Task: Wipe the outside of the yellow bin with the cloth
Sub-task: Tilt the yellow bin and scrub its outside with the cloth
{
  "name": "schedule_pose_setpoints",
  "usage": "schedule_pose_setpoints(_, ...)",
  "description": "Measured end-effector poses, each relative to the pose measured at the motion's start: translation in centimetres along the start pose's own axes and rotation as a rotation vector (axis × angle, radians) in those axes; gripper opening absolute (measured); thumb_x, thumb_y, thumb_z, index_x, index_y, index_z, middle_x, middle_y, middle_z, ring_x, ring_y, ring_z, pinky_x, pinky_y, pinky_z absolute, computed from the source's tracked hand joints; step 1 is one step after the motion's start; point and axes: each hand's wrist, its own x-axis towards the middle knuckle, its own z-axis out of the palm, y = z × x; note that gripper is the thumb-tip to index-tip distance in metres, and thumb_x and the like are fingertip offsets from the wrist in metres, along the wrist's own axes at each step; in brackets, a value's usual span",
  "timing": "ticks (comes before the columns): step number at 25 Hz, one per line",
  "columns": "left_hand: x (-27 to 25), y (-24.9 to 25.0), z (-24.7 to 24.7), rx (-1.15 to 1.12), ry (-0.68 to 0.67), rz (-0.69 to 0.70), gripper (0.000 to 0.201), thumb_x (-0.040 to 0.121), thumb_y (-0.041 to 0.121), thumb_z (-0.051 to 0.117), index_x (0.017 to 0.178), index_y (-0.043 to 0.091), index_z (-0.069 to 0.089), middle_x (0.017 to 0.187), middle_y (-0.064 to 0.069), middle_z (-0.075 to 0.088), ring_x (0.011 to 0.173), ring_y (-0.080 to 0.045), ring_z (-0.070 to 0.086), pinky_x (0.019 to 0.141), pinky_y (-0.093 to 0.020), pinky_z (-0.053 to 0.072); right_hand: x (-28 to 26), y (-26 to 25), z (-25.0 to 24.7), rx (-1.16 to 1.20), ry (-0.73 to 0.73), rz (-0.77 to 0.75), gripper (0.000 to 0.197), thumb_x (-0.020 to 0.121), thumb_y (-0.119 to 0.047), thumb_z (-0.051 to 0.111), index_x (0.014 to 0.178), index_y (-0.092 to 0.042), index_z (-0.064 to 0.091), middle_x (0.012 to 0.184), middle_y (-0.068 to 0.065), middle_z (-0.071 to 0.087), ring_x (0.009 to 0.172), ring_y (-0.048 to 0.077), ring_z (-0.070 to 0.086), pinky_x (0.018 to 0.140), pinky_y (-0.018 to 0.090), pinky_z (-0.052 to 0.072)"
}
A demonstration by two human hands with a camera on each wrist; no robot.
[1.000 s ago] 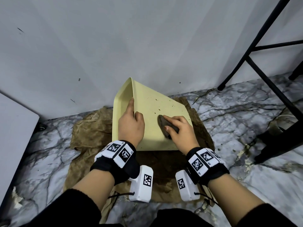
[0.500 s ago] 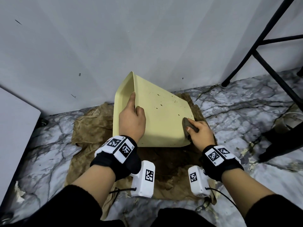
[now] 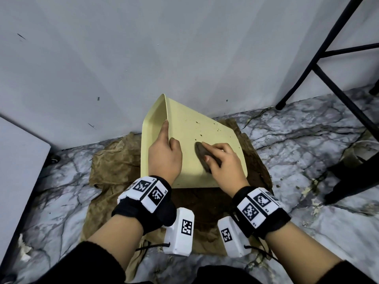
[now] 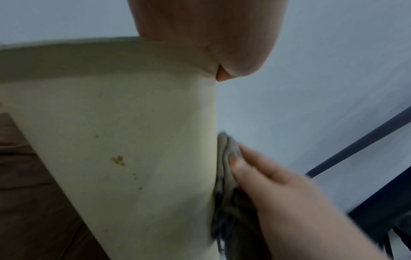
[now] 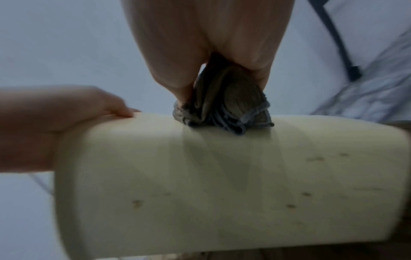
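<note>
The pale yellow bin point(image 3: 207, 132) lies tipped on its side on the floor, its broad outer face up and dotted with small brown specks. My left hand point(image 3: 164, 154) grips the bin's left edge, fingers over one side and thumb on the top face. My right hand point(image 3: 223, 162) holds a bunched dark grey cloth point(image 3: 202, 153) and presses it onto the middle of the top face. In the right wrist view the cloth point(image 5: 224, 109) sits against the bin point(image 5: 222, 176) under my fingers. The left wrist view shows the bin's side wall point(image 4: 124, 158) and the cloth point(image 4: 227, 172) at its edge.
A brown crumpled sheet point(image 3: 114, 160) lies under the bin on the marble floor point(image 3: 307, 144). A grey wall point(image 3: 143, 58) stands right behind. A black metal frame point(image 3: 320, 64) rises at the right, with a dark foot point(image 3: 356, 177) on the floor. A grey panel point(image 3: 18, 167) stands at left.
My right hand has slid the cloth from the bin's lower right corner back left to the middle of the top face. The left hand keeps its grip on the edge.
</note>
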Motion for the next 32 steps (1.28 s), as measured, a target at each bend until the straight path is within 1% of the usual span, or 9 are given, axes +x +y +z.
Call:
schedule_pose_setpoints(4,0.0,0.2,0.0,0.006,-0.009,0.008,0.051,0.089,0.009,0.036,0.138,0.019,0.032,0.055,0.003,0.038,0.052,-0.012,0.039,0.050,-0.022,0.031,0.2,4.3,-2.2,0.006,0.018,0.197,0.035,0.087,-0.010,0.053,0.121,-0.017,0.056,0.111,0.006,0.051,0.107,0.021,0.049,0.086,0.008,0.028)
schedule_pose_setpoints(6,0.1,0.3,0.1,0.010,-0.013,0.019,0.051,0.089,0.009,0.036,0.138,0.020,0.032,0.055,0.004,0.038,0.051,-0.011,0.039,0.050,-0.014,0.035,0.4,6.2,-3.0,-0.011,0.027,0.315,0.036,0.087,-0.010,0.053,0.122,-0.017,0.056,0.120,0.011,0.052,0.111,0.022,0.049,0.089,0.012,0.028)
schedule_pose_setpoints(10,0.1,0.4,0.3,0.013,-0.016,0.022,0.051,0.088,0.009,0.036,0.138,0.020,0.033,0.055,0.002,0.038,0.051,-0.012,0.038,0.049,-0.022,0.030,0.6,7.6,-3.8,-0.029,0.047,0.459,0.037,0.087,-0.011,0.053,0.124,-0.016,0.054,0.127,0.014,0.049,0.120,0.030,0.046,0.101,0.029,0.033)
schedule_pose_setpoints(14,-0.2,0.7,0.6,0.030,-0.022,0.034,0.053,0.088,0.009,0.036,0.139,0.020,0.031,0.055,0.001,0.042,0.051,-0.013,0.040,0.050,-0.023,0.029,1.0,2.4,-2.1,-0.002,0.048,0.234,0.036,0.085,-0.009,0.056,0.120,-0.017,0.057,0.118,0.011,0.053,0.112,0.027,0.049,0.092,0.013,0.030)
schedule_pose_setpoints(18,-0.4,0.9,0.7,0.041,-0.019,0.045,0.052,0.088,0.008,0.037,0.139,0.018,0.031,0.066,-0.004,0.054,0.056,-0.017,0.047,0.055,-0.023,0.031,1.3,-4.0,0.5,0.011,0.009,-0.095,0.038,0.083,-0.012,0.056,0.119,-0.024,0.058,0.109,0.007,0.056,0.102,0.030,0.052,0.096,0.034,0.039)
schedule_pose_setpoints(21,-0.5,0.8,0.3,0.036,-0.021,0.033,0.052,0.088,0.009,0.037,0.139,0.019,0.031,0.070,-0.007,0.056,0.061,-0.022,0.050,0.058,-0.024,0.034,1.5,-4.3,0.7,0.037,-0.011,-0.103,0.039,0.084,-0.013,0.055,0.120,-0.027,0.056,0.109,0.006,0.055,0.102,0.031,0.051,0.097,0.036,0.041)
schedule_pose_setpoints(24,-0.4,0.4,0.1,0.040,-0.018,0.016,0.051,0.089,0.009,0.037,0.139,0.020,0.032,0.056,0.000,0.046,0.052,-0.015,0.043,0.057,-0.027,0.033,1.8,-1.4,0.2,0.011,0.000,0.024,0.038,0.084,-0.012,0.054,0.120,-0.025,0.057,0.112,0.007,0.055,0.107,0.030,0.050,0.100,0.037,0.040)
schedule_pose_setpoints(28,-0.1,0.0,-0.3,0.000,-0.033,0.008,0.052,0.088,0.006,0.036,0.138,0.018,0.031,0.060,0.003,0.046,0.055,-0.012,0.044,0.054,-0.023,0.029,2.2,3.1,-1.7,-0.016,0.017,0.248,0.035,0.086,-0.011,0.054,0.121,-0.018,0.057,0.118,0.010,0.052,0.112,0.025,0.049,0.093,0.013,0.029)
schedule_pose_setpoints(32,0.9,0.1,-1.1,-0.016,-0.072,0.014,0.049,0.086,0.002,0.037,0.132,0.016,0.034,0.078,0.005,0.051,0.065,-0.012,0.049,0.055,-0.025,0.028,2.0,6.3,-2.8,-0.040,0.027,0.405,0.036,0.087,-0.011,0.054,0.122,-0.018,0.055,0.124,0.012,0.050,0.117,0.029,0.047,0.101,0.028,0.033)
